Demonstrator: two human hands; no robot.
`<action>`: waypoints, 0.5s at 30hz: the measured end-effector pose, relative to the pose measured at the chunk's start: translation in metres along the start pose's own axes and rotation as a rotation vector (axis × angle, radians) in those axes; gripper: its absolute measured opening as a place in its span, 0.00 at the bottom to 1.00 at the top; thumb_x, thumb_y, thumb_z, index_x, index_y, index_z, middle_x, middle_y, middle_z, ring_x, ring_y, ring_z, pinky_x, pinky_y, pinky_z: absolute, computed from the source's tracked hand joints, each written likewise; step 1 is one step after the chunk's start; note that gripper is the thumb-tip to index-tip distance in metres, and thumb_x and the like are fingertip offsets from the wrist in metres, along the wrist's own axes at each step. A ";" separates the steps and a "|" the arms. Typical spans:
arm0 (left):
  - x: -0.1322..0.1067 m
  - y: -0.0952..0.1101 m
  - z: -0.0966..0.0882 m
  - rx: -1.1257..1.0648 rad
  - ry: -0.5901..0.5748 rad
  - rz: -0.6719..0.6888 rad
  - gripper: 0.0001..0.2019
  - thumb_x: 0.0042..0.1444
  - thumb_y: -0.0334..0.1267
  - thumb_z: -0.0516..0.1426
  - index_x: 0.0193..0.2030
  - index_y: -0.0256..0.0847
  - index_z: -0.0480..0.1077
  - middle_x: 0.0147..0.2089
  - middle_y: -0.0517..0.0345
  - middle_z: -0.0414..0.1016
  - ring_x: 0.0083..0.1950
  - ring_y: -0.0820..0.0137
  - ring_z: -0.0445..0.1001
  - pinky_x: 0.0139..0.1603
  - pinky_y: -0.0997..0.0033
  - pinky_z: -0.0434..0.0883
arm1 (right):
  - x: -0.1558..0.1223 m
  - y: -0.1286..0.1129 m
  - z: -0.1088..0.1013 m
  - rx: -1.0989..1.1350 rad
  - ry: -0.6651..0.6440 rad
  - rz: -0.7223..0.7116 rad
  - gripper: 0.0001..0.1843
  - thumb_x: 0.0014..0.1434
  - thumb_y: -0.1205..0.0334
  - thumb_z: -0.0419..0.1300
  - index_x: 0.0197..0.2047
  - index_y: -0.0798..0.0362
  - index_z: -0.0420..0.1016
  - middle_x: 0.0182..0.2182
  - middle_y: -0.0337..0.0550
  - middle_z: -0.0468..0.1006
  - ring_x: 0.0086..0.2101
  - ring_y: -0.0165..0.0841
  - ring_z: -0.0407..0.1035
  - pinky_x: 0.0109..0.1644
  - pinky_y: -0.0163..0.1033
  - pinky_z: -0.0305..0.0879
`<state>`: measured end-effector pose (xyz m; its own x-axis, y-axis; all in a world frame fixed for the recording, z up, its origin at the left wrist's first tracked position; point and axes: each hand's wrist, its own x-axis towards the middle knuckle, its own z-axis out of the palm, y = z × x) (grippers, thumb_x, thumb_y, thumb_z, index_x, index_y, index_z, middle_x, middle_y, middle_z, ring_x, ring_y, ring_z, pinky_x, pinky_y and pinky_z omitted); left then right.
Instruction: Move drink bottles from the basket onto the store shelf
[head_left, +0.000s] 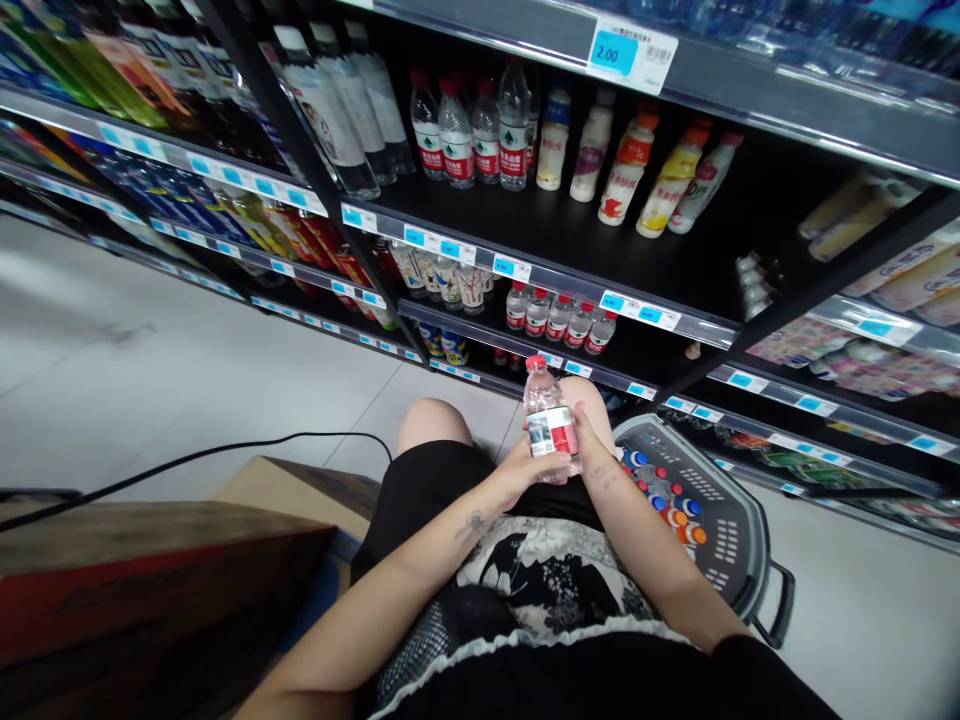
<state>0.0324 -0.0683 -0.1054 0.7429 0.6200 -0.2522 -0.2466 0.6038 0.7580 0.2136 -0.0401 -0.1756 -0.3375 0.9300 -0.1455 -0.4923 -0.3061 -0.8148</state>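
Observation:
A small clear water bottle point(548, 412) with a red cap and a red-and-white label stands upright over my lap. My left hand point(529, 470) is wrapped round its lower part from the left. My right hand point(587, 437) presses against it from the right, fingers closed on it. I am crouched or seated low in front of a drinks shelf point(540, 262). Matching small red-capped bottles point(559, 318) stand in a row on the shelf just beyond my knees.
A grey shopping basket point(731, 535) with several bottles, caps showing, sits on the floor at my right. A cardboard box point(300, 490) and a dark wooden surface point(150, 560) lie at my left, with a black cable point(225, 450) across the pale floor.

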 end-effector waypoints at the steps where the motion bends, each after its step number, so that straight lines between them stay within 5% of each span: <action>1: -0.004 0.004 0.000 -0.024 -0.037 0.021 0.38 0.38 0.51 0.75 0.52 0.31 0.72 0.43 0.41 0.79 0.45 0.51 0.80 0.43 0.60 0.75 | 0.000 -0.002 0.003 0.009 0.045 -0.038 0.53 0.42 0.18 0.64 0.55 0.55 0.70 0.46 0.55 0.78 0.47 0.46 0.75 0.46 0.50 0.75; 6: -0.025 0.028 0.004 -0.157 -0.350 0.214 0.29 0.42 0.45 0.74 0.50 0.34 0.76 0.45 0.44 0.79 0.47 0.55 0.81 0.50 0.60 0.76 | 0.000 -0.018 0.021 0.033 -0.005 -0.102 0.39 0.57 0.26 0.59 0.57 0.50 0.70 0.39 0.44 0.77 0.31 0.32 0.70 0.35 0.38 0.72; 12: -0.049 0.062 0.011 -0.328 -0.530 0.353 0.32 0.34 0.28 0.71 0.49 0.42 0.67 0.50 0.51 0.75 0.53 0.50 0.79 0.50 0.57 0.78 | 0.004 -0.016 0.029 0.137 -0.003 -0.151 0.43 0.51 0.27 0.66 0.57 0.54 0.74 0.43 0.47 0.75 0.44 0.38 0.72 0.51 0.45 0.73; 15: -0.056 0.074 0.006 -0.276 -0.586 0.363 0.32 0.30 0.30 0.72 0.45 0.41 0.65 0.49 0.47 0.75 0.52 0.46 0.79 0.44 0.57 0.78 | 0.002 -0.018 0.033 0.089 0.021 -0.125 0.42 0.52 0.28 0.65 0.57 0.52 0.75 0.45 0.48 0.74 0.47 0.41 0.71 0.60 0.50 0.69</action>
<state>-0.0236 -0.0609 -0.0317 0.7762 0.4819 0.4065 -0.6298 0.5640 0.5341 0.1954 -0.0392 -0.1425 -0.2527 0.9657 -0.0591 -0.5988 -0.2041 -0.7744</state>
